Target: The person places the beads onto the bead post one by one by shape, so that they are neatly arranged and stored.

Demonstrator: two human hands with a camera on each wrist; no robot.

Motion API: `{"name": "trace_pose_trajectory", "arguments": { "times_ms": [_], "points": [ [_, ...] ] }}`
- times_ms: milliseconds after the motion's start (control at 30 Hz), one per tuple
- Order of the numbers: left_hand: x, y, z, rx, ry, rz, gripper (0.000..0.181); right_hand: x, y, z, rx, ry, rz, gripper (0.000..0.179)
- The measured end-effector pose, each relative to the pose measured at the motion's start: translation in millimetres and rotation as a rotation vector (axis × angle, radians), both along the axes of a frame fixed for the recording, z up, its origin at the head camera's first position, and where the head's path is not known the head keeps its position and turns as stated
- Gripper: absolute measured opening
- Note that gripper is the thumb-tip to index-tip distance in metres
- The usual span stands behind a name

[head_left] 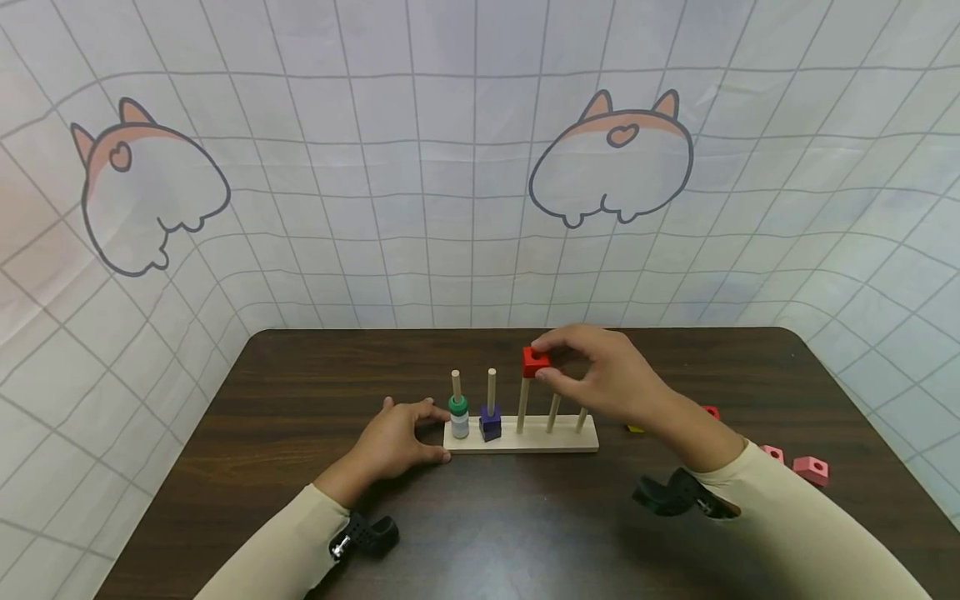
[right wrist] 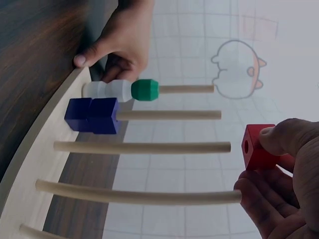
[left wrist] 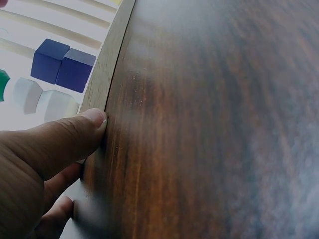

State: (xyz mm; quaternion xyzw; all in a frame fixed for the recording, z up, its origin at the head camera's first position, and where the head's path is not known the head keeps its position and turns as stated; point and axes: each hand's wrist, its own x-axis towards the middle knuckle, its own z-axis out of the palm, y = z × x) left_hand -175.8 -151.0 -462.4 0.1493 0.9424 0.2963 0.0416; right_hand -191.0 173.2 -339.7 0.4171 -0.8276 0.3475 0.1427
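A wooden peg stand (head_left: 567,437) with several upright pegs sits on the table. Its leftmost peg carries white beads (right wrist: 118,90) with a green bead (right wrist: 145,90) on top. Two purple cubes (right wrist: 103,116) are stacked on the second peg. My left hand (head_left: 397,437) holds the stand's left end, thumb at the front edge and fingers round the far side. Between thumb and fingers, my right hand (head_left: 611,375) pinches a red block (right wrist: 256,147) with a hole through it. The block is just beyond the tip of the bare third peg (right wrist: 144,147), its hole facing the peg.
Pink blocks (head_left: 811,470) lie on the dark wooden table (head_left: 525,533) at the right. Partly hidden by my right arm are a red piece (head_left: 712,411) and a yellow piece (head_left: 635,429). A white gridded cloth (head_left: 450,208) hangs behind the table.
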Motion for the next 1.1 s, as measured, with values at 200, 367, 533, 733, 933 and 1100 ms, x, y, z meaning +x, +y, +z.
{"name": "trace_pose_trajectory", "arguments": {
  "times_ms": [200,367,533,733,933,1100],
  "points": [
    [0.5,0.0,0.5,0.010,-0.008,-0.001,0.050,1.5,-10.1,-0.3,-0.002,-0.030,-0.023,0.034],
    [0.1,-0.3,-0.2,0.012,-0.007,-0.001,0.051,4.1,-19.6,-0.6,0.001,-0.058,-0.046,0.034],
    [-0.3,-0.3,-0.5,0.011,-0.007,0.000,0.051,6.2,-28.5,-1.2,-0.016,-0.091,-0.066,0.031],
    [-0.1,0.5,-0.1,0.010,-0.007,0.001,0.051,8.5,-37.4,-3.1,-0.004,-0.142,-0.110,0.029],
    [0.6,0.6,1.1,0.004,-0.013,0.006,0.051,11.5,-45.4,-5.8,0.003,-0.176,-0.123,0.030],
    [-0.2,0.1,0.7,-0.004,-0.015,0.007,0.051,11.8,-50.4,-9.9,-0.008,-0.166,-0.130,0.030]
  ]
}}
